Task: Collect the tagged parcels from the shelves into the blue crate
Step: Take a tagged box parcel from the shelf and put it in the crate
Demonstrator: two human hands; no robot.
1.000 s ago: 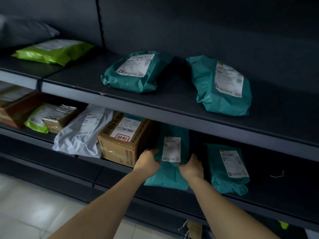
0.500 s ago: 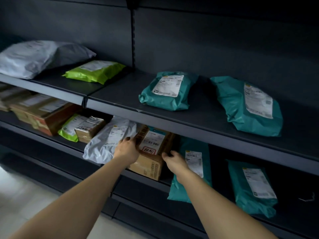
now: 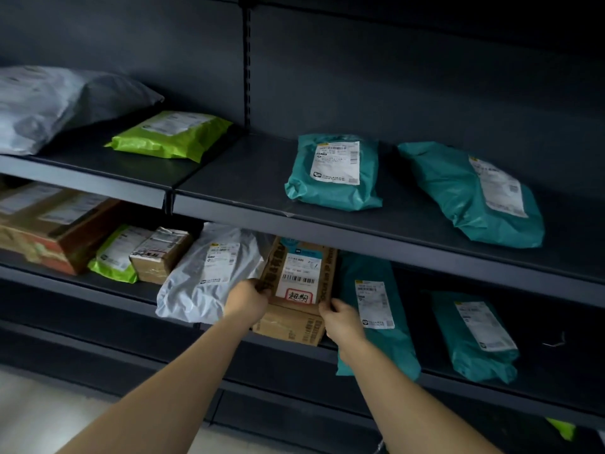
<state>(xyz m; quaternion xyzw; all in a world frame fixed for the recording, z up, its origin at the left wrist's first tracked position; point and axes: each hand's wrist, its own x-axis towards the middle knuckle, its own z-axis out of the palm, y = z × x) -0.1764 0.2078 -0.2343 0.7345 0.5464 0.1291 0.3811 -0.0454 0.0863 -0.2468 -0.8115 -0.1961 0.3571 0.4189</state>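
A brown cardboard box [image 3: 296,309] with a white label and a red-bordered handwritten tag lies on the lower shelf [image 3: 137,291]. My left hand [image 3: 246,298] grips its left front corner. My right hand [image 3: 340,319] grips its right front corner. A teal mailer bag [image 3: 379,342] lies right of the box, partly under my right hand, and hangs over the shelf edge. A white mailer bag [image 3: 203,276] touches the box on the left. The blue crate is not in view.
The upper shelf [image 3: 248,178] holds two teal bags [image 3: 330,188] [image 3: 465,198], a green bag [image 3: 170,136] and a grey bag [image 3: 49,103]. The lower shelf also carries another teal bag [image 3: 478,339], a small taped box [image 3: 160,253], a green bag [image 3: 113,253] and a large carton [image 3: 55,231].
Both hands left the teal mailer bag and moved left to the cardboard box, closing on its front corners. The view swung left, showing more of the left shelves.
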